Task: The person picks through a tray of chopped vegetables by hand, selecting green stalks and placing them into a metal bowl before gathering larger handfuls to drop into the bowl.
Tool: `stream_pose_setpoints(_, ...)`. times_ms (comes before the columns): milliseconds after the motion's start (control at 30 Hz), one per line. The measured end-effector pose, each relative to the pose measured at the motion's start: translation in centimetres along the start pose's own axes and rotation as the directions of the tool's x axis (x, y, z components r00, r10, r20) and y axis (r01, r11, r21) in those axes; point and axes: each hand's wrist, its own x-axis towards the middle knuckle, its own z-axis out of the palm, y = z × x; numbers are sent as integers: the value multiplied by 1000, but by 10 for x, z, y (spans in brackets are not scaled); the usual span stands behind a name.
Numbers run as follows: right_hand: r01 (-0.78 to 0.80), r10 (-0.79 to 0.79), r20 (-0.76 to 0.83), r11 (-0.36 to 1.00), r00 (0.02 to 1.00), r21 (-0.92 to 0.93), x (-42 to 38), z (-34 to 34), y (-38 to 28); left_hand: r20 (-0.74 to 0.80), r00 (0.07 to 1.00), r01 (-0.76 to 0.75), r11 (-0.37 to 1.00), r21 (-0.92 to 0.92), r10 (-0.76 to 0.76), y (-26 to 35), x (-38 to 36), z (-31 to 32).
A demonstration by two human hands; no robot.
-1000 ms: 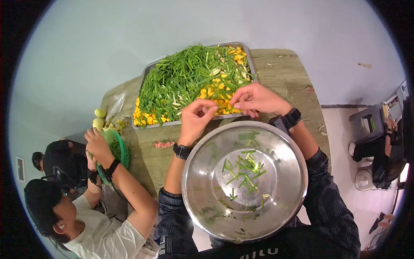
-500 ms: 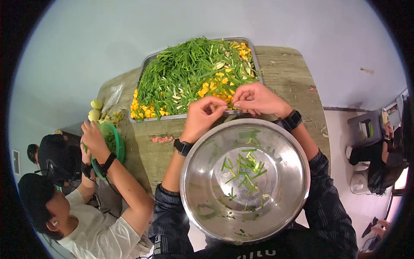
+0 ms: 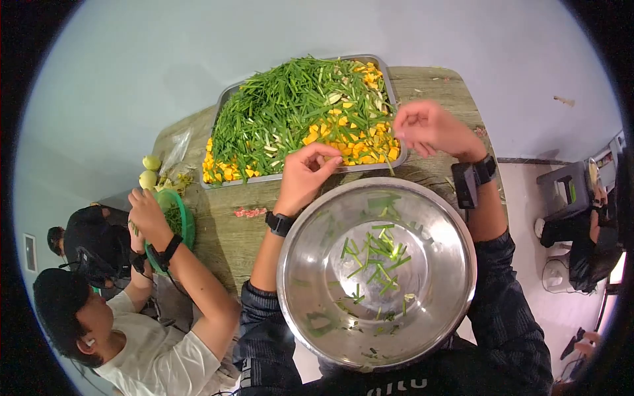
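Note:
My left hand (image 3: 308, 173) is at the front edge of a metal tray (image 3: 282, 177), thumb and forefinger pinched together. Whatever lies between those fingertips is too small to make out. Off the tray's right front corner is my right hand (image 3: 432, 129), blurred by motion, its fingers curled. Cut green stems (image 3: 290, 92) heap up in the tray, with yellow diced pieces (image 3: 360, 142) along its front and right. Below my hands, a wide steel bowl (image 3: 300, 264) holds scattered short green stem pieces (image 3: 382, 254).
To the left, a person in a white shirt (image 3: 162, 340) holds greens over a green basket (image 3: 188, 221). Two pale round fruits or vegetables (image 3: 149, 170) and a plastic bag (image 3: 177, 148) lie on the wooden table (image 3: 218, 247). A grey stool (image 3: 564, 188) and another person are at right.
My right hand has pulled away to the right from my left hand; before, both pinched a small green piece together. My left hand stays pinched near the tray edge.

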Motion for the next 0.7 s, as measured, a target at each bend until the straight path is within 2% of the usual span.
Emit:
stream_pose_setpoints(67, 57, -1, 303, 983, 953, -177, -16, 0, -22, -9, 999, -32, 999, -11, 32, 0, 1, 2)
stream_pose_setpoints(167, 45, -12, 382, 996, 924, -76, -23, 8, -31, -8, 1000, -28, 1000, -11, 28, 2, 0, 1)
stream_pose_setpoints(200, 45, -13, 381, 996, 925, -76, -20, 7, -27, -2, 1000, -21, 1000, -2, 21, 3, 0, 1)
stream_pose_setpoints(267, -10, 30, 238, 996, 971, -88, -5, 4, -11, 5, 1000, -18, 1000, 12, 18, 6, 1, -1)
stream_pose_setpoints(300, -6, 27, 238, 996, 971, -87, -1, 3, -4, -20, 1000, -9, 1000, -14, 9, 9, 0, -2)
stream_pose_setpoints(367, -64, 74, 120, 994, 990, -92, 5, 1, 9, -43, 999, -2, 999, -39, 0, 14, -1, -7)
stream_pose_setpoints(533, -136, 149, 66, 976, 987, -168, 12, 4, 28, -195, 980, -76, 963, -260, 25, 33, -5, -37)
stream_pose_setpoints(567, -146, 163, 65, 965, 984, -216, 13, 6, 29, -191, 981, -74, 963, -258, 24, 36, -7, -38)
stream_pose_setpoints(633, -163, 183, 49, 948, 982, -273, 14, 11, 26, -134, 982, -168, 924, -342, 129, 39, -10, -40)
stream_pose_setpoints(700, -179, 203, 36, 926, 979, -332, 15, 16, 25, -75, 986, -164, 932, -322, 148, 41, -10, -40)
